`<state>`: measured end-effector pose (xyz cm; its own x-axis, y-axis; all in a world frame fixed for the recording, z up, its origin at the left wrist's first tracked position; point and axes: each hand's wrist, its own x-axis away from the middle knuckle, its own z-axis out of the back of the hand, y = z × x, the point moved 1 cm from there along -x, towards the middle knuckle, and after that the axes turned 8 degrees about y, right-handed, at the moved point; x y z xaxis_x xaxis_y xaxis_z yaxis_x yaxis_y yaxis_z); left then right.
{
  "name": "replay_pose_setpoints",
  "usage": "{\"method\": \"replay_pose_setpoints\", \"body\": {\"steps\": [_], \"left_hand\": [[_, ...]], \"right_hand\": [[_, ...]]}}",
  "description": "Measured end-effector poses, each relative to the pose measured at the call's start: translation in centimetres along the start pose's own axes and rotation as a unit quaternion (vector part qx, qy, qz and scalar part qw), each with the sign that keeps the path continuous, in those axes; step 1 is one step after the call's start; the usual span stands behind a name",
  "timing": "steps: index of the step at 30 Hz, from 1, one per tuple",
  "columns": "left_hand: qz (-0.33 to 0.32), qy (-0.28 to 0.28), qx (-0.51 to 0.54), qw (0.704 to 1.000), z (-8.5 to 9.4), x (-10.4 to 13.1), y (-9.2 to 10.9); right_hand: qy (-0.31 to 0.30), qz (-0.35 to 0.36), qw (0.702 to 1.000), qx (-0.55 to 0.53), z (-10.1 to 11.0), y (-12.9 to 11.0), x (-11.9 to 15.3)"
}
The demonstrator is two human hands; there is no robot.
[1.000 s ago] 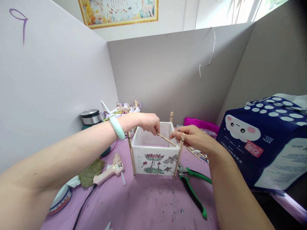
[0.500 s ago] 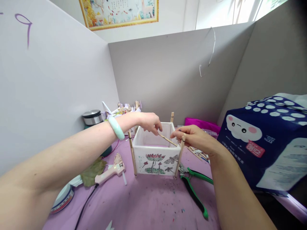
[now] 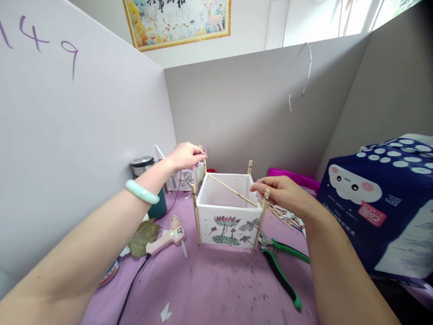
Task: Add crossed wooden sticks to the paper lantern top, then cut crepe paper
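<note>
In front of me stands a white square box (image 3: 207,225) with a lotus drawing, wooden sticks upright at its corners. A thin wooden stick (image 3: 230,189) lies diagonally across its open top. My left hand (image 3: 187,155), a pale green bangle on its wrist, has its fingers pinched together at the top of the back left corner post (image 3: 204,166). My right hand (image 3: 277,192) is closed at the right rim, fingertips curled over the edge and thumb hidden. It is close behind the front right post (image 3: 262,216).
A pink glue gun (image 3: 167,239) lies at left beside a dried leaf (image 3: 145,237) and a dark green tumbler (image 3: 158,205). Green-handled pliers (image 3: 282,275) rest right of the box, near loose sticks (image 3: 282,215). A blue tissue pack (image 3: 361,216) fills the right side.
My left hand has let go of the diagonal stick and moved left and back to the rear left post. My right hand stays near the right rim. The view has shifted slightly.
</note>
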<state>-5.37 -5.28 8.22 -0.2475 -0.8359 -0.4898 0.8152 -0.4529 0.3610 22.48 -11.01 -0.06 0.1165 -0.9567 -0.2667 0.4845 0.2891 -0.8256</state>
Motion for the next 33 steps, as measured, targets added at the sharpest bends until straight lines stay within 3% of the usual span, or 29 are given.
{"method": "replay_pose_setpoints", "body": {"steps": [2, 4, 6, 8, 11, 14, 16, 20, 24, 27, 30, 33], "left_hand": [[0.052, 0.067, 0.077, 0.993, 0.0, 1.8, -0.6], [0.075, 0.189, 0.116, 0.972, 0.3, 4.4, -0.2], [0.075, 0.317, 0.139, 0.935, 0.4, 7.9, 1.1], [0.086, 0.374, 0.149, 0.911, 0.0, 12.0, 2.9], [0.134, 0.344, 0.177, 0.912, -2.2, 18.1, 4.9], [0.117, 0.211, 0.189, 0.952, -5.6, 22.8, 5.1], [0.093, 0.111, 0.181, 0.973, -8.0, 25.1, 4.6], [0.106, 0.021, 0.153, 0.982, -11.4, 28.0, 3.0], [0.145, -0.017, 0.175, 0.974, -12.3, 28.9, 2.2], [0.16, -0.026, 0.192, 0.968, -12.1, 28.9, 2.1], [0.152, -0.028, 0.199, 0.968, -12.0, 29.0, 2.1], [0.139, -0.028, 0.203, 0.969, -12.1, 29.2, 2.2]], "right_hand": [[0.01, 0.001, 1.0, 0.017, 0.2, 0.0, 0.0], [0.038, 0.01, 0.999, 0.035, 0.6, -0.1, 0.0], [0.089, 0.034, 0.994, 0.049, 1.0, -0.5, 0.4], [0.153, 0.06, 0.985, 0.052, 1.2, -1.3, 1.0], [0.203, 0.097, 0.973, 0.058, 0.6, -3.4, 2.3], [0.189, 0.151, 0.958, 0.156, -0.4, -6.0, 2.9], [0.195, 0.156, 0.931, 0.267, -0.8, -7.6, 2.8], [0.194, 0.119, 0.879, 0.418, -1.4, -10.0, 1.9], [0.091, 0.114, 0.888, 0.435, -2.6, -10.8, 0.1], [-0.038, 0.081, 0.892, 0.444, -4.2, -10.5, -1.8], [-0.193, 0.043, 0.872, 0.448, -6.2, -9.7, -3.4], [-0.253, 0.014, 0.843, 0.475, -8.1, -8.8, -4.6]]}}
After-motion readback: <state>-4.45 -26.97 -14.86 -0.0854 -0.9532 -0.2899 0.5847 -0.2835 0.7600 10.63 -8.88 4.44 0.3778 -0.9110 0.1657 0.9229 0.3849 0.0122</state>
